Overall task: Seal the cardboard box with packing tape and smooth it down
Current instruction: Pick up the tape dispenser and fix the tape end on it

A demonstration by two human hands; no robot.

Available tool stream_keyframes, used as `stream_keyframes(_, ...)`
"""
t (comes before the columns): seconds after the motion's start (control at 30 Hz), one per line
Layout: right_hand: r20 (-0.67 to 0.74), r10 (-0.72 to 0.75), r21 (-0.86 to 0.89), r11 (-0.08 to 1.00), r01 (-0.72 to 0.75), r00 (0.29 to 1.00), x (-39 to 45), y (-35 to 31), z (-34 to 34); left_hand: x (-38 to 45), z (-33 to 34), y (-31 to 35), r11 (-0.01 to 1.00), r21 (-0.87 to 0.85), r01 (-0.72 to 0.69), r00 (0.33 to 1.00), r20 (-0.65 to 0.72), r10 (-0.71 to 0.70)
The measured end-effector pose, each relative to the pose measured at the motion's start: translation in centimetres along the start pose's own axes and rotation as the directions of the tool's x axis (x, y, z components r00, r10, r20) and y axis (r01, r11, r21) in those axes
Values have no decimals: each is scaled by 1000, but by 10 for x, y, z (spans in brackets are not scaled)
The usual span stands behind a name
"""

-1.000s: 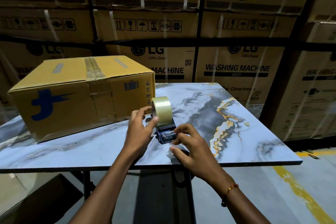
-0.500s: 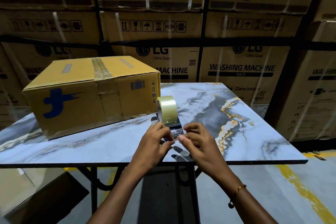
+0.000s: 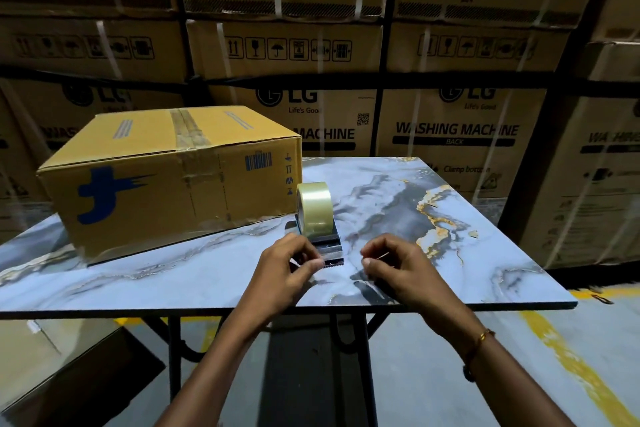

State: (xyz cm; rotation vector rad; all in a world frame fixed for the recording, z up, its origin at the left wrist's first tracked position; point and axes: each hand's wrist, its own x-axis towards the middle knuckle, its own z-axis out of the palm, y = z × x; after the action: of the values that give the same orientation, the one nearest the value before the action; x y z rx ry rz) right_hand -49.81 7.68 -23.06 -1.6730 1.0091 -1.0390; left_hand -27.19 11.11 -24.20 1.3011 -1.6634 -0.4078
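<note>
A closed yellow-brown cardboard box (image 3: 166, 184) with a blue logo sits at the back left of the marble table (image 3: 491, 274); old tape runs along its top seam. To its right stands a tape dispenser (image 3: 329, 248) with a roll of clear tape (image 3: 313, 206), cutter end toward me. My left hand (image 3: 282, 270) pinches the dispenser's front, by the cutter. My right hand (image 3: 405, 267) is a short way to the right, thumb and forefinger pinched on a thin pale sliver that looks like the loose tape end.
Large strapped washing-machine cartons (image 3: 457, 135) are stacked as a wall behind the table and on the right. The table's near edge is just under my wrists. Below are black metal table legs (image 3: 175, 350), a grey floor with a yellow line (image 3: 575, 367), and a carton at lower left.
My left hand left the roll and came down to the cutter end. My right hand met it there, then drew away to the right with fingers pinched. The view shifted slightly.
</note>
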Motion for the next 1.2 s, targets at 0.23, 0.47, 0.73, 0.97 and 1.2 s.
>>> stream_keyframes(0.23, 45, -49, -34, 998, 51, 998, 12, -5, 15, 0, -6, 2, 982, -120, 143, 990, 20, -142)
stream_keyframes(0.47, 69, -52, 53, 997, 48, 996, 23, -2, 21, 0, -8, 3, 968, -156, 198, 980, 46, -193)
stream_keyframes(0.73, 74, 37, 163, 985, -49, 997, 24, -2, 18, -7, -13, 3, 867, -429, 255, 915, -184, -360)
stream_keyframes(0.97, 73, 64, 190, 979, -77, 995, 22, -3, 19, -11, 7, 8, 979, -143, 143, 976, -144, -164)
stream_keyframes(1.2, 88, 40, 167, 984, -55, 995, 20, -3, 17, -1, 14, 14, 908, -233, 348, 923, -82, -375)
